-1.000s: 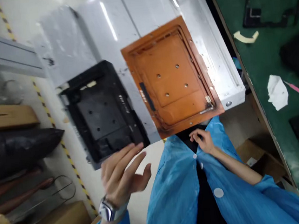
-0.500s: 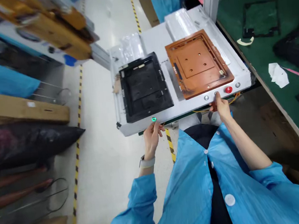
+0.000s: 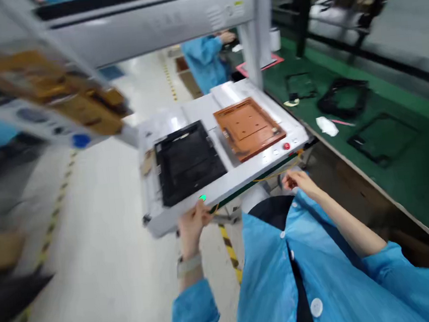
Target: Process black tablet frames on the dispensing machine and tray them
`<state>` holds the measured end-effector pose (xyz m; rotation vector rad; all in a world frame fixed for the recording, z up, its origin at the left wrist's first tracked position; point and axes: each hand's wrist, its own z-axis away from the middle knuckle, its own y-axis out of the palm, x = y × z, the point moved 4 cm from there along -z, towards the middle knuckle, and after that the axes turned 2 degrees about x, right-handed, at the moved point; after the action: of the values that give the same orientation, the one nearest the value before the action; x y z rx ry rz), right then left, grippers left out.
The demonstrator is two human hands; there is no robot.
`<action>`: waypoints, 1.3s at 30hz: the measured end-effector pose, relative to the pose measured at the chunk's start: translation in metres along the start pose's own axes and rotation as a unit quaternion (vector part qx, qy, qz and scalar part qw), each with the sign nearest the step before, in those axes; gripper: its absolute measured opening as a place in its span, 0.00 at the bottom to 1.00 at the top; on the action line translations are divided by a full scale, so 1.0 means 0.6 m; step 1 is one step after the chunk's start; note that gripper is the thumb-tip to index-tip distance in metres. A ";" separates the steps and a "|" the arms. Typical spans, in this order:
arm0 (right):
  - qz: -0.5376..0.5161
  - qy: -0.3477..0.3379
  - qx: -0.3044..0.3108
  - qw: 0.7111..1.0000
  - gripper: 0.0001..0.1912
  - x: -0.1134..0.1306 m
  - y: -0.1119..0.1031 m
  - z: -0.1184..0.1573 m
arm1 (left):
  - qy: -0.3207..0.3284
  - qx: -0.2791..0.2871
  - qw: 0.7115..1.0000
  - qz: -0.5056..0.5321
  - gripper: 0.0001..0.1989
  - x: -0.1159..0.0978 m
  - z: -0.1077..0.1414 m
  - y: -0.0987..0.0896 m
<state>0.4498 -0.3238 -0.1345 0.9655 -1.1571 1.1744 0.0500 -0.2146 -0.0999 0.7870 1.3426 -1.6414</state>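
My left hand (image 3: 193, 223) is at the front edge of the white machine (image 3: 235, 176), just below a lit green button (image 3: 203, 197); its fingers are blurred by motion. My right hand (image 3: 295, 179) hangs in front of the machine's edge, away from the buttons, its fingers curled together, and whether they hold anything is too small to tell. On the machine top, a black tray-like fixture (image 3: 189, 161) lies at the left and an orange-brown one (image 3: 249, 127) at the right. A red button (image 3: 286, 146) sits on the front edge at the right.
A white gantry beam (image 3: 156, 30) spans above the machine's back. On the right, a green table (image 3: 402, 183) bears black frames (image 3: 345, 97), a crumpled white tissue (image 3: 327, 126) and a pink stick. Beyond the machine, a person in a blue sleeve (image 3: 204, 55) works.
My right hand has come off the button on the machine's front edge and drawn back toward me. My left hand stays near the green button. The view has tilted up, bringing the gantry beam into sight.
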 end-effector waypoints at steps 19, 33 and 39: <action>0.599 0.062 -0.228 0.766 0.26 0.248 -0.454 -0.153 | -0.054 -0.042 0.993 -0.095 0.36 0.017 0.007 -0.027; 0.677 0.076 -0.136 0.719 0.27 0.261 -0.489 -0.201 | -0.013 -0.071 0.986 -0.151 0.37 0.003 0.026 -0.026; 0.655 -0.003 -0.200 0.729 0.26 0.307 -0.486 -0.151 | 0.051 -0.040 0.994 -0.089 0.37 0.007 0.070 0.013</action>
<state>0.7531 -0.2494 0.0374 -0.3890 -2.0789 1.8269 0.0568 -0.2566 -0.0976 0.7284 1.5798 -1.6908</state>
